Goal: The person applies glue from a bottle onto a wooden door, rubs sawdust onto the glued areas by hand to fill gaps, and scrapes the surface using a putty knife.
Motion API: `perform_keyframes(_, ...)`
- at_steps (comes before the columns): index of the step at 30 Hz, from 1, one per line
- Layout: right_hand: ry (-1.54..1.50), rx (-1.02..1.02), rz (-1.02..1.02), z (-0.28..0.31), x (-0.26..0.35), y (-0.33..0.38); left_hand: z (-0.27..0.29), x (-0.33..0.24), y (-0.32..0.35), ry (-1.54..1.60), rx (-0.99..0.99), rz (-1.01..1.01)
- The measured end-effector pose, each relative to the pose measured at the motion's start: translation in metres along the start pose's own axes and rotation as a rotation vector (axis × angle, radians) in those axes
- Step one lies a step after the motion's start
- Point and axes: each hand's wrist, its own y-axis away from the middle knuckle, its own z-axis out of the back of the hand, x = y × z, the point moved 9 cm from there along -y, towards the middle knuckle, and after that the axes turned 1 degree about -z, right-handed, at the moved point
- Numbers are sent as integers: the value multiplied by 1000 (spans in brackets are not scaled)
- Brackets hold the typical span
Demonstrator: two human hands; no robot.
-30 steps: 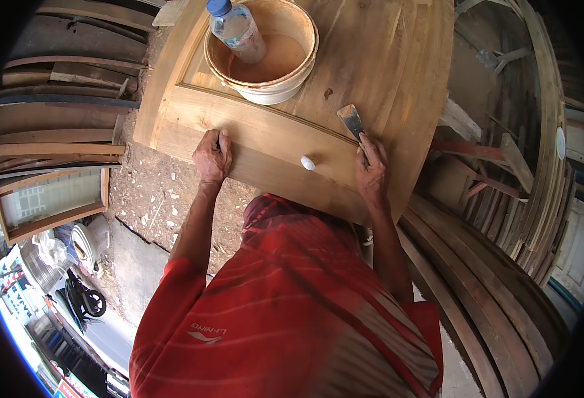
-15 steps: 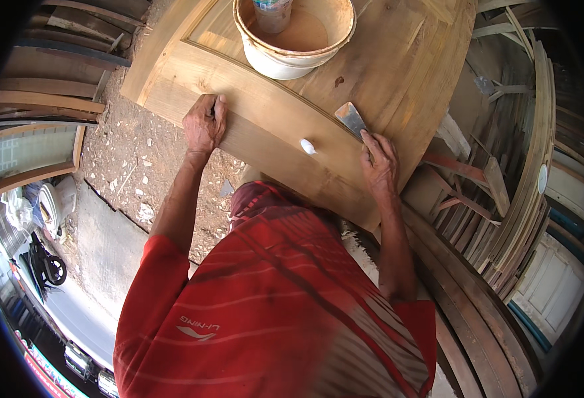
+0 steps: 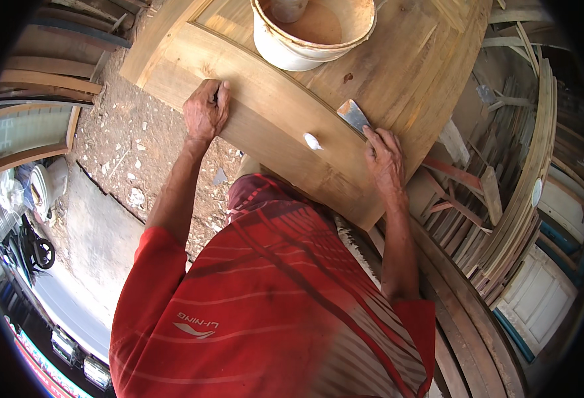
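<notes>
A wooden panelled door point(image 3: 259, 109) lies flat in front of me. My right hand point(image 3: 385, 159) is closed around a putty knife point(image 3: 353, 115), whose smeared metal blade points away and to the left over the door's moulding. Toward the left part of the same board, my left hand point(image 3: 204, 113) rests with curled fingers. Something dark shows between its thumb and fingers, too hidden to name. Between the two hands, nearer the right, a small white object point(image 3: 312, 141) like a tube or cap lies on the wood.
A white bucket point(image 3: 292, 56) with brownish liquid and a clear container inside stands on the door beyond my hands. Stacked planks point(image 3: 504, 252) and a reddish wooden frame point(image 3: 454, 172) fill the right. Dirt ground with wood chips point(image 3: 129, 159) lies at left, beside a framed glass pane point(image 3: 27, 132).
The view has shifted slightly, so the bucket sits higher and farther right in the picture. Both hands keep nearly the same places on the door, the putty knife still in the right.
</notes>
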Motion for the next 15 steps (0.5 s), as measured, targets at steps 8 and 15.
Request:
perform_keyframes(8, 173, 199, 23, 16, 30, -24, -2, 5, 2, 26, 42, 61)
perform_keyframes(15, 271, 269, 74, 21, 54, -41, -1, 4, 2, 8, 22, 32)
